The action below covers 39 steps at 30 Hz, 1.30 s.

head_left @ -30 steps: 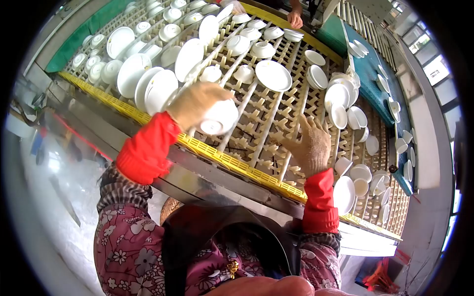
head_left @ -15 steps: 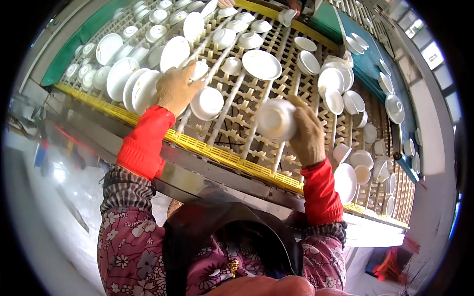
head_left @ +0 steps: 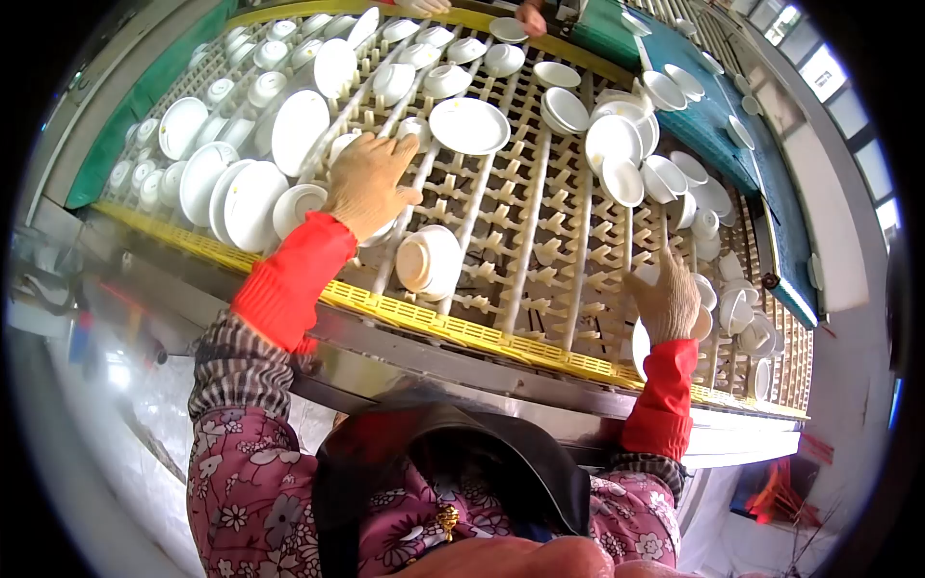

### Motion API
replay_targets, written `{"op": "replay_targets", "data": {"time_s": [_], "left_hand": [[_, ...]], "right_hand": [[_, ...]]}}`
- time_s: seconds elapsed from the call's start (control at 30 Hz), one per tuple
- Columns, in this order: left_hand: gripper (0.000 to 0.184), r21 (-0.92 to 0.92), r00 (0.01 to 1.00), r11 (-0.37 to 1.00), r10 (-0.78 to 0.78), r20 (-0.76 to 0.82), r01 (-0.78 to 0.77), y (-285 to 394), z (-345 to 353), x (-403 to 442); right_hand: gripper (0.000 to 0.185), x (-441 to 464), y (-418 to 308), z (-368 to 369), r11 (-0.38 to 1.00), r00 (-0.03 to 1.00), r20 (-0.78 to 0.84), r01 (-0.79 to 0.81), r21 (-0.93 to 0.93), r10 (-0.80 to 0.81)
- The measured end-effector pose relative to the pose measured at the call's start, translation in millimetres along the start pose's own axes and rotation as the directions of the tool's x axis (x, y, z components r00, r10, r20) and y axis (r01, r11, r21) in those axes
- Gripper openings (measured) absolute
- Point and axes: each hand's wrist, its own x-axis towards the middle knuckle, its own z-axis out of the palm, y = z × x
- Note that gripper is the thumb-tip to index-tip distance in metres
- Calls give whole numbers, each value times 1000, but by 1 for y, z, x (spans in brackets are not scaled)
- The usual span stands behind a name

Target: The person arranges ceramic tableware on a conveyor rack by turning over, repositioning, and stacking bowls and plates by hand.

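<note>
My left hand (head_left: 371,185), in a tan glove with a red cuff, is over the peg rack (head_left: 501,241), thumb apart from the fingers. Its fingertips are near a small white cup (head_left: 414,129), and a bowl partly shows under the palm. Below and right of it, a bowl (head_left: 430,262) rests tilted on the pegs, brownish base showing. My right hand (head_left: 667,301), gloved too, has its thumb and fingers apart among white dishes at the right; a white piece (head_left: 647,275) shows between them. Contact with it cannot be made out.
Large plates (head_left: 252,205) and rows of bowls fill the rack's left. An oval plate (head_left: 469,126) lies mid-rack. Stacked bowls (head_left: 614,142) stand right of it. A blue belt (head_left: 713,120) carries more dishes. A yellow edge strip (head_left: 462,330) runs in front. Another person's hand (head_left: 531,17) is at the far edge.
The bowl in my right hand has been let go onto the rack's pegs. My right hand has moved right to the dishes there. My left hand has shifted slightly right, and the dishes have moved left.
</note>
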Motion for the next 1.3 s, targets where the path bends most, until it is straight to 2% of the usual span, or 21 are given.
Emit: {"op": "replay_targets", "data": {"time_s": [0.03, 0.1, 0.13, 0.2, 0.27, 0.3, 0.37, 0.47, 0.57, 0.67, 0.7, 0.77, 0.8, 0.87, 0.93, 1.0, 1.07, 1.13, 1.17, 1.23, 1.3], "left_hand": [[69, 46, 999, 998, 45, -5, -45, 2, 4, 12], [64, 141, 994, 985, 88, 57, -95, 4, 33, 38], [56, 192, 989, 975, 85, 123, -108, 11, 35, 49], [32, 291, 974, 944, 101, 202, -158, 12, 59, 69], [28, 308, 980, 945, 53, 192, -112, 6, 80, 83], [27, 315, 981, 945, 28, 190, -88, 6, 82, 90], [27, 319, 989, 945, 30, 145, -76, 2, 83, 93], [22, 391, 987, 913, 65, 146, -118, -13, 99, 99], [27, 34, 945, 971, -240, 223, 238, -2, 83, 106], [32, -311, 883, 827, -425, 198, 468, -9, 88, 103], [32, -408, 862, 760, -467, 200, 506, -18, 91, 101], [30, -313, 896, 848, -354, 267, 428, -35, 102, 86], [30, -346, 886, 825, -353, 300, 447, -28, 87, 79], [35, -377, 868, 804, -317, 383, 460, -22, 69, 75], [43, -353, 866, 830, -272, 419, 431, -28, 75, 73], [55, -335, 917, 875, -246, 315, 350, -36, 80, 67], [75, -360, 966, 896, -237, 104, 259, -24, 58, 32], [86, -321, 948, 898, -242, 208, 300, 4, 9, 5], [90, -262, 874, 888, -249, 417, 377, 25, -35, -4], [92, -273, 843, 919, -103, 527, 283, 46, -72, -26], [86, -238, 946, 971, 56, 319, 23, 58, -60, -53]], "right_hand": [[71, -7, 6, -2, 998, 993, 104, -60, 25, 57], [73, -25, 4, 3, 922, 976, 123, -210, 325, 179], [76, -22, 9, 8, 916, 944, 215, -302, 263, 250], [53, -26, 8, 21, 946, 972, 127, -225, 232, 199], [35, -28, 14, 35, 948, 988, 76, -150, 280, 133], [34, -30, 5, 35, 921, 991, 31, -133, 365, 131], [34, -31, 5, 42, 937, 994, -32, -88, 337, 104], [33, -27, 10, 50, 950, 992, 10, -123, 287, 125], [34, -24, 11, 48, 911, 989, 81, -143, 387, 120], [37, -22, -4, 26, 721, 945, 299, -301, 625, 134], [37, -22, -10, 29, 693, 962, 259, -246, 678, 89], [31, -18, -28, 36, 656, 986, 166, -122, 745, -5], [27, -8, -38, 38, 723, 987, 9, 112, 682, -161], [29, 21, -63, 41, 723, 810, -331, 583, 370, -484], [31, 46, -101, 39, 649, 718, -463, 684, 334, -520], [31, 69, -110, 46, 610, 752, -453, 656, 445, -478], [40, 76, -102, 56, 641, 880, -279, 472, 605, -384], [51, 69, -98, 35, 691, 979, -54, 178, 700, -198], [57, 66, -94, 24, 703, 993, 82, 1, 712, -85], [65, 75, -62, 50, 918, 989, -137, 106, 382, -58], [41, 91, -43, 66, 962, 981, -180, 120, 245, -77]]}}
